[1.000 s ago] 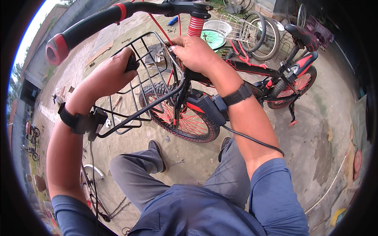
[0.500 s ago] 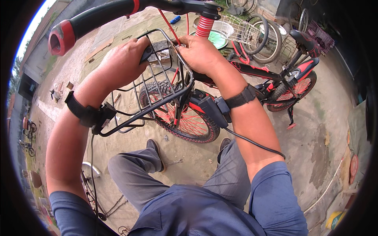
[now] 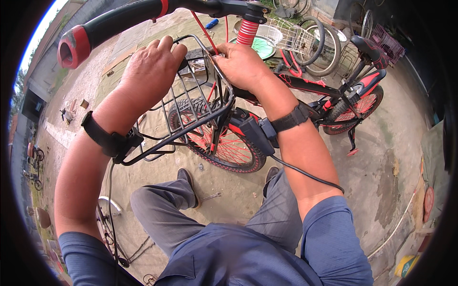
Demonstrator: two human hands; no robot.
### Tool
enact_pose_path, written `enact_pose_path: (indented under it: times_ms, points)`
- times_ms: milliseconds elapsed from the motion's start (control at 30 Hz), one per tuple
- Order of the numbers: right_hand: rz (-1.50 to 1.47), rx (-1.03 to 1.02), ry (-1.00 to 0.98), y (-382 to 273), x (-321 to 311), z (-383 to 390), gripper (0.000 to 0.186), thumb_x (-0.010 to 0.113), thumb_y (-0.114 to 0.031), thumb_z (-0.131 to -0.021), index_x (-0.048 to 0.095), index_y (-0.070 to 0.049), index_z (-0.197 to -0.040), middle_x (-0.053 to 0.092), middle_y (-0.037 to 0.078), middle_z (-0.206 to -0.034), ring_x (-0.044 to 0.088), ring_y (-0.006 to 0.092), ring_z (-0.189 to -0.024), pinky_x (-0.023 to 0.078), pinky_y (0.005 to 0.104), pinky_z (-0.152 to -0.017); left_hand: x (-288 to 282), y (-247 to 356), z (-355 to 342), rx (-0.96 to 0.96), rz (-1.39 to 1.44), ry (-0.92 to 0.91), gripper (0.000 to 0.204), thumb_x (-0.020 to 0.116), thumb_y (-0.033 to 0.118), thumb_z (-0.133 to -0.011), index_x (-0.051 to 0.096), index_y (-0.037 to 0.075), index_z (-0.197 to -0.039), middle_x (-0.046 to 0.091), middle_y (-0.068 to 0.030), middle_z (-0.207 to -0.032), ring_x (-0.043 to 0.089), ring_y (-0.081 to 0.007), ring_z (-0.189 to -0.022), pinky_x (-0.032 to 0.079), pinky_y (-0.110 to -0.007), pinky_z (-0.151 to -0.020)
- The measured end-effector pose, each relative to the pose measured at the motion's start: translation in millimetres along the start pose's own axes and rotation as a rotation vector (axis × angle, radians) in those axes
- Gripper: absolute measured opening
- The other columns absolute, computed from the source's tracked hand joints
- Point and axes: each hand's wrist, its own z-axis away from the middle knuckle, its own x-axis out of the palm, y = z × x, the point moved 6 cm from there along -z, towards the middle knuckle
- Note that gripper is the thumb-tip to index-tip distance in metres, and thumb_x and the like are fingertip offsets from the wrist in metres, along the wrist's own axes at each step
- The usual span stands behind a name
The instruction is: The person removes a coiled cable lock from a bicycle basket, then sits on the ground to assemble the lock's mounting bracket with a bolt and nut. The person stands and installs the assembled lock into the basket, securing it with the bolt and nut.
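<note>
— What's hidden?
— The fingertips of both hands, behind the black wire basket (image 3: 191, 107), mounted over the red-spoked front wheel (image 3: 222, 140).
— And the hands?
— The left hand (image 3: 150, 71) curls over the basket's far rim; the right hand (image 3: 238, 64) pinches its right corner. Beyond, the rubber handlebar grip (image 3: 112, 24) runs out of frame.

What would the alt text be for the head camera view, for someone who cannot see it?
Both hands grip a black wire basket on the front of a red-and-black bicycle: left hand on its far rim, right hand at the side by the handlebar. More bicycle wheels lie behind.
</note>
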Motion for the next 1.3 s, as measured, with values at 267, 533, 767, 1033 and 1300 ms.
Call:
enact_pose_path:
  times_ms: [267, 533, 767, 1033, 1300]
  points:
    - [-0.014, 0.012, -0.004, 1.2, -1.5, 0.9, 0.042, 0.057, -0.030, -0.094, 0.071, -0.003, -0.123, 0.072, 0.022, -0.118, 0.068, 0.0376, -0.111, 0.054, 0.0425, -0.098, -3.2, 6.9, 5.8, -0.027, 0.093, 0.048, 0.029, 0.065, 0.008, -0.087, 0.057, 0.006, -0.115, 0.056, -0.0147, -0.105, 0.060, -0.0344, -0.102, 0.051, -0.046, -0.085]
    - [-0.017, 0.016, -0.002, 2.1, -0.4, -0.4, 0.040, 0.059, -0.027, -0.093, 0.071, -0.001, -0.121, 0.073, 0.023, -0.115, 0.069, 0.0380, -0.110, 0.054, 0.0428, -0.097, -1.0, 16.9, 3.8, -0.038, -0.025, 0.040, 0.031, 0.064, 0.007, -0.086, 0.057, 0.007, -0.116, 0.056, -0.0144, -0.106, 0.060, -0.0326, -0.101, 0.051, -0.044, -0.085]
    - [-0.024, 0.004, -0.007, 1.4, -2.0, -0.5, 0.040, 0.058, -0.028, -0.093, 0.071, -0.001, -0.120, 0.073, 0.023, -0.113, 0.070, 0.0376, -0.108, 0.054, 0.0426, -0.095, 10.2, 4.0, 8.6, -0.234, 0.367, -0.112, 0.045, 0.078, 0.013, -0.083, 0.052, 0.003, -0.118, 0.057, -0.0193, -0.114, 0.061, -0.0393, -0.111, 0.053, -0.046, -0.095]
    - [-0.012, 0.023, -0.012, 1.7, -2.2, 0.0, 0.039, 0.057, -0.029, -0.094, 0.072, -0.004, -0.120, 0.074, 0.021, -0.113, 0.070, 0.0373, -0.107, 0.055, 0.0422, -0.095, 13.1, 3.1, 2.0, -0.180, 0.250, -0.119, 0.042, 0.077, 0.016, -0.085, 0.053, 0.001, -0.117, 0.059, -0.0193, -0.110, 0.063, -0.0398, -0.103, 0.052, -0.048, -0.088]
    - [-0.025, -0.007, 0.003, 2.4, -0.4, 0.0, 0.039, 0.057, -0.028, -0.093, 0.072, -0.003, -0.118, 0.073, 0.021, -0.114, 0.070, 0.0369, -0.108, 0.054, 0.0424, -0.096, 12.9, -7.1, -2.9, -0.276, 0.553, -0.303, 0.031, 0.077, 0.022, -0.088, 0.062, -0.002, -0.101, 0.067, -0.0148, -0.086, 0.066, -0.0352, -0.081, 0.054, -0.041, -0.077]
